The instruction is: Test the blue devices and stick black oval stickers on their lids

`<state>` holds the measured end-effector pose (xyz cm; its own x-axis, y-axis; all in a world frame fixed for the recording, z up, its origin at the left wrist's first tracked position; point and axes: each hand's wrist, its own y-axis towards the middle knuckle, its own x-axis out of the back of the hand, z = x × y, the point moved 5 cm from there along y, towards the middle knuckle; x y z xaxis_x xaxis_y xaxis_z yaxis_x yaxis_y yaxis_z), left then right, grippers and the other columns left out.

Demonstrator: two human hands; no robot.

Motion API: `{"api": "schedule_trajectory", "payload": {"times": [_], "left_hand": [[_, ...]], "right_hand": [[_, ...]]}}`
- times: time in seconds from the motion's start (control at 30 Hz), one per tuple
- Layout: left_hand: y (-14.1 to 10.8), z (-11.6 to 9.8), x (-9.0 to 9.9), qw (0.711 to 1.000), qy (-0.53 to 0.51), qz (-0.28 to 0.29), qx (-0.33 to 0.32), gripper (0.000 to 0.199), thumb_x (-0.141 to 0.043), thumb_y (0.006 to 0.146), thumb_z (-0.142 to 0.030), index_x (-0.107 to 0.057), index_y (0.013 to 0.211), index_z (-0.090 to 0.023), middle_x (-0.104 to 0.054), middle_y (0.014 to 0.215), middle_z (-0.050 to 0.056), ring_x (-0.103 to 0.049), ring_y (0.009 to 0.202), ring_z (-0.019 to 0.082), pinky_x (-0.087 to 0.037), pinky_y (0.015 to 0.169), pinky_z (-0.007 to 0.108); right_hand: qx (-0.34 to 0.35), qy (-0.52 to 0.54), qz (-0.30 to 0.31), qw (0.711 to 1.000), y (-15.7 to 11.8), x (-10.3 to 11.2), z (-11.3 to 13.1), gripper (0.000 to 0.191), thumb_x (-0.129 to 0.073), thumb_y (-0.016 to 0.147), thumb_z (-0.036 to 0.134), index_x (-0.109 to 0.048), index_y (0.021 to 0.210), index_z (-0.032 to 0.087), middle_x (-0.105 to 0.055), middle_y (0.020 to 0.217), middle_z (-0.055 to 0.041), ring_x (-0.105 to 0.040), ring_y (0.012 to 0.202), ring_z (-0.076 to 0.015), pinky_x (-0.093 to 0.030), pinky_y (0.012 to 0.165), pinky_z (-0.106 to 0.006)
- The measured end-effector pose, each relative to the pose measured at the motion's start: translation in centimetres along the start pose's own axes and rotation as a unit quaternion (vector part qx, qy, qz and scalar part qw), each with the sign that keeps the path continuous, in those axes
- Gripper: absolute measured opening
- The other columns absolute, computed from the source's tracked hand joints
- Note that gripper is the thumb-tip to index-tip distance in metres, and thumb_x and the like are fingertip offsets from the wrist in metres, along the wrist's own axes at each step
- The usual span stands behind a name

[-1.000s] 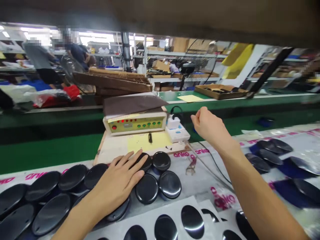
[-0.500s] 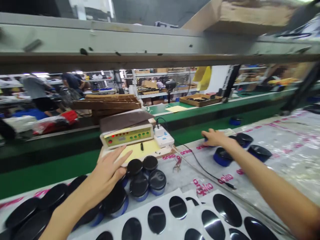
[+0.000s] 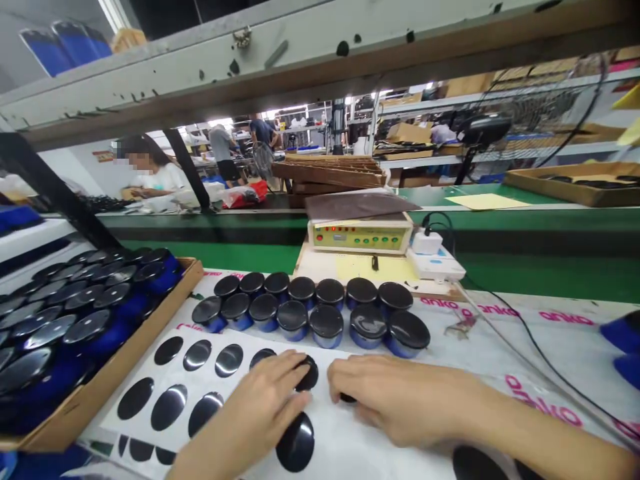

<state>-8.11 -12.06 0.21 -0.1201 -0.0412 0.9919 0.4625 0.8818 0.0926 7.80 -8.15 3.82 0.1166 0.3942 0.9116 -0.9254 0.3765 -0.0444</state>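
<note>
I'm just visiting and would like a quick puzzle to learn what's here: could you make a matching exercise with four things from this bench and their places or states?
1. White sheet with black ovals
2. Control box
3. Cardboard tray of black-topped blue pieces
4. White plug

A. Has a glowing red light
B. Just right of the control box
C. Beneath the left-hand fingers
D. At the far left

Pairs: 1-C, 2-A, 3-D, 4-B

A pale, dark-spotted shelf beam point(image 3: 200, 77) sweeps along overhead, ten o'clock to two! Here's a dark post point(image 3: 187, 170) slanting at ten, with whitish wall point(image 3: 83, 172) between nine and ten. The long green bench point(image 3: 530, 267) runs nine to three, straight across. Over at two, metal racks point(image 3: 425, 161), crowded with cartons point(image 3: 410, 132), and toward eleven, bright lights point(image 3: 290, 108) blazing away!
</note>
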Motion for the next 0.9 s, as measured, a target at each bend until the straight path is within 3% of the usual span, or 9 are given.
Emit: {"api": "schedule_trajectory", "payload": {"times": [0.07,0.13,0.23,0.37,0.47,0.57,0.67,0.77,0.9], "left_hand": [[-1.4,0.3,-2.3,1.000,0.003,-0.013,-0.002,0.047,-0.043,0.093,-0.038,-0.039,0.137,-0.021,-0.044,0.141,0.005,-0.043,0.128,0.024,-0.043,0.103,0.041],[-2.0,0.8,-3.3,1.000,0.003,-0.017,-0.002,0.053,-0.041,0.094,-0.038,-0.028,0.143,-0.024,-0.034,0.147,0.004,-0.035,0.133,0.024,-0.038,0.107,0.045],[-2.2,1.2,-3.3,1.000,-0.008,-0.015,0.002,0.055,-0.041,0.094,-0.037,-0.022,0.144,-0.026,-0.031,0.148,0.003,-0.033,0.134,0.024,-0.036,0.108,0.046],[-1.9,1.3,-3.0,0.999,-0.030,-0.023,-0.007,0.056,-0.044,0.093,-0.037,-0.024,0.144,-0.026,-0.035,0.146,0.004,-0.037,0.132,0.023,-0.037,0.107,0.044],[-1.9,1.5,-3.4,0.999,-0.035,-0.016,-0.002,0.056,-0.043,0.093,-0.038,-0.024,0.144,-0.026,-0.034,0.146,0.003,-0.037,0.132,0.024,-0.038,0.107,0.046],[-2.0,1.7,-3.4,0.999,-0.034,-0.007,-0.002,0.055,-0.043,0.093,-0.039,-0.026,0.143,-0.026,-0.036,0.146,0.003,-0.038,0.131,0.025,-0.040,0.105,0.047],[-1.0,1.8,-1.6,0.997,-0.052,-0.063,0.013,0.048,-0.046,0.092,-0.034,-0.036,0.138,-0.024,-0.051,0.135,0.004,-0.050,0.122,0.023,-0.047,0.100,0.041],[1.5,1.8,0.9,0.986,-0.058,-0.153,0.042,0.045,-0.050,0.090,-0.031,-0.042,0.133,-0.021,-0.061,0.121,0.007,-0.054,0.114,0.023,-0.047,0.097,0.040],[5.9,1.8,0.8,0.981,-0.053,-0.187,0.024,0.085,-0.067,0.073,-0.053,-0.031,0.138,-0.013,-0.060,0.120,0.013,-0.052,0.114,0.031,-0.036,0.103,0.053]], "right_hand": [[0.028,-0.039,0.008,0.999,1.6,-1.1,0.2,0.045,-0.064,0.059,-0.004,-0.059,0.094,0.024,-0.065,0.096,0.0020,-0.065,0.080,-0.0178,-0.049,0.064,-0.026],[0.040,-0.054,0.019,0.998,2.6,-1.3,-0.1,0.052,-0.063,0.053,-0.009,-0.058,0.091,0.025,-0.065,0.093,0.0028,-0.064,0.074,-0.0175,-0.047,0.058,-0.026],[0.070,-0.094,0.023,0.993,3.1,-0.8,0.1,0.051,-0.056,0.052,-0.012,-0.057,0.087,0.025,-0.065,0.086,0.0041,-0.063,0.072,-0.0172,-0.045,0.059,-0.026],[0.113,-0.122,-0.022,0.986,2.7,-0.7,1.0,0.038,-0.047,0.059,-0.008,-0.057,0.080,0.023,-0.064,0.083,0.0011,-0.059,0.070,-0.0176,-0.042,0.058,-0.028],[0.102,-0.165,-0.038,0.980,1.6,-0.7,0.9,0.033,-0.043,0.069,-0.006,-0.057,0.079,0.022,-0.063,0.080,-0.0010,-0.055,0.067,-0.0178,-0.039,0.057,-0.030],[0.055,-0.155,-0.053,0.985,0.0,0.6,-0.2,0.025,-0.042,0.082,0.003,-0.057,0.077,0.022,-0.062,0.077,-0.0019,-0.053,0.063,-0.0169,-0.038,0.054,-0.030],[-0.075,-0.017,-0.177,0.981,-1.3,3.9,-2.8,0.019,-0.046,0.090,0.026,-0.058,0.075,0.024,-0.060,0.069,-0.0004,-0.051,0.054,-0.0145,-0.037,0.049,-0.027],[-0.218,0.141,-0.293,0.920,-1.3,5.7,-6.0,0.024,-0.059,0.080,0.046,-0.059,0.071,0.024,-0.058,0.060,0.0009,-0.048,0.047,-0.0137,-0.035,0.042,-0.026],[-0.261,0.303,-0.319,0.859,1.7,3.8,-8.6,0.031,-0.066,0.073,0.049,-0.057,0.067,0.021,-0.053,0.056,0.0029,-0.044,0.047,-0.0111,-0.033,0.042,-0.023]]}}
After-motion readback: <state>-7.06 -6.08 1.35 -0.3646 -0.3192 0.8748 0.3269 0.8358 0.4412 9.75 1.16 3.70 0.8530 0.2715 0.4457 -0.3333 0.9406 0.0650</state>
